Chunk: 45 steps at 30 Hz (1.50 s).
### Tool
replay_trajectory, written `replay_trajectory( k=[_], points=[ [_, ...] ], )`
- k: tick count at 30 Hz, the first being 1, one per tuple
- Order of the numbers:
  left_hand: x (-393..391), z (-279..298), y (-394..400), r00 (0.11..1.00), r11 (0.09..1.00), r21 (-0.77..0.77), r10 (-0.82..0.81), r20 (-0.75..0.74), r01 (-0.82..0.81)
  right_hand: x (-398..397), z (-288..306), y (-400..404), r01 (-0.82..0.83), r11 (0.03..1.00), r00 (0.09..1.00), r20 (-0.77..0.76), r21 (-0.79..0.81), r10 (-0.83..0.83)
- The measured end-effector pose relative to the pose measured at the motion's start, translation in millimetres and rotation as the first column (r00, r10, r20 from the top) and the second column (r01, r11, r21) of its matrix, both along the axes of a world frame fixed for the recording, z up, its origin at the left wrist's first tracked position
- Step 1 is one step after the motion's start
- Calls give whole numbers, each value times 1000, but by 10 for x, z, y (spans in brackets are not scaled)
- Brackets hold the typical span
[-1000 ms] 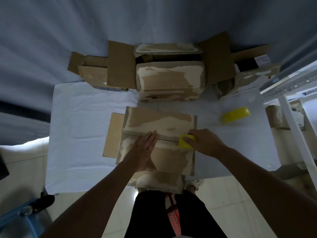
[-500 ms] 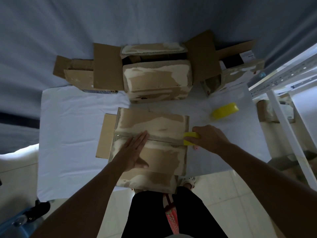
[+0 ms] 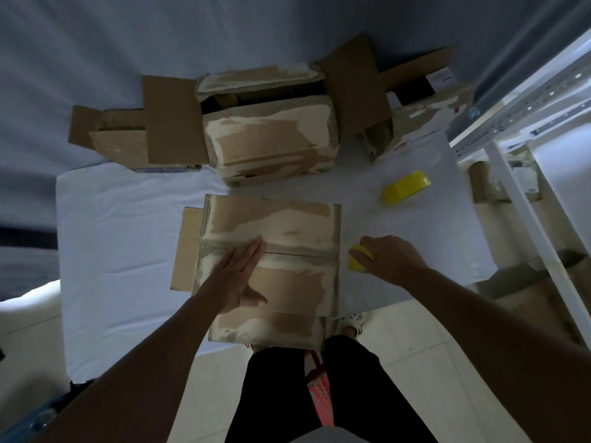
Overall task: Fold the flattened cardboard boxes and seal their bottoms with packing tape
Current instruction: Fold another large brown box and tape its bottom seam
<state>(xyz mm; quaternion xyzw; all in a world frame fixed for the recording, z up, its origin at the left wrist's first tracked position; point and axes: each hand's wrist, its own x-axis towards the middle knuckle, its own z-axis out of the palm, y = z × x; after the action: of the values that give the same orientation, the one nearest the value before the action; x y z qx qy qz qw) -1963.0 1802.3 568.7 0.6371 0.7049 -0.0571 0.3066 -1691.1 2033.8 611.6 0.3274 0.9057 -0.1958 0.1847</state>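
1. The box [image 3: 270, 247] I am sealing lies bottom-up on the counter [image 3: 121, 238], near its front edge, with both bottom flaps closed so their edges meet along one central seam.
2. My left hand [image 3: 238, 276] lies flat on the box, fingers straight, fingertips reaching the seam. I judge it pins the flaps level so the strip bonds without lifting.
3. My right hand [image 3: 388, 260] grips the yellow tape roll [image 3: 358, 259], fingers curled over it, just beside the box's right edge. Its position in line with the seam suggests the strip is being carried over that edge.
4. A band of tape appears to run along the seam; whether it joins the roll I cannot tell.
5. A spare yellow roll [image 3: 404, 188] rests farther back on the right, within reach yet apart from the work.
6. Opened boxes [image 3: 268, 135] stand along the far edge against the blue backdrop [image 3: 224, 30], leaving the front of the counter for taping.
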Motion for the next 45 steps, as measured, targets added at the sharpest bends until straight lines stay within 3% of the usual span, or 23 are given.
replay_trajectory(
  k=[11, 16, 19, 25, 31, 39, 42, 45],
  points=[
    [-19, -8, 11, 1000, 1000, -25, -2, 26, 3, -120, -255, 18, 27, 999, 995, 93, -38, -23],
    [108, 72, -8, 1000, 998, 63, -20, -9, 20, -264, -311, -17, 27, 997, 991, 132, -79, -16],
    [446, 117, 64, 999, 995, 92, 43, -8, -42, -297, -377, -93, 121, 982, 987, 126, -145, -103],
    [1377, -18, 453, 962, 965, 24, 261, -85, -260, -300, -467, -232, 392, 860, 920, 172, -326, -353],
    [1261, -59, 280, 956, 971, -2, 236, -176, -240, -417, -475, -536, 475, 707, 880, 263, -524, -396],
    [469, -71, -425, 947, 992, 37, 127, -296, -121, -640, -519, -1208, 380, 579, 914, 196, -721, -355],
    [419, -61, -591, 926, 972, 138, 225, -303, -191, -678, -612, -1382, 342, 552, 914, 132, -761, -384],
    [594, -93, -644, 907, 926, 203, 359, -222, -317, -678, -727, -1433, 228, 600, 965, 97, -767, -243]
  ],
)
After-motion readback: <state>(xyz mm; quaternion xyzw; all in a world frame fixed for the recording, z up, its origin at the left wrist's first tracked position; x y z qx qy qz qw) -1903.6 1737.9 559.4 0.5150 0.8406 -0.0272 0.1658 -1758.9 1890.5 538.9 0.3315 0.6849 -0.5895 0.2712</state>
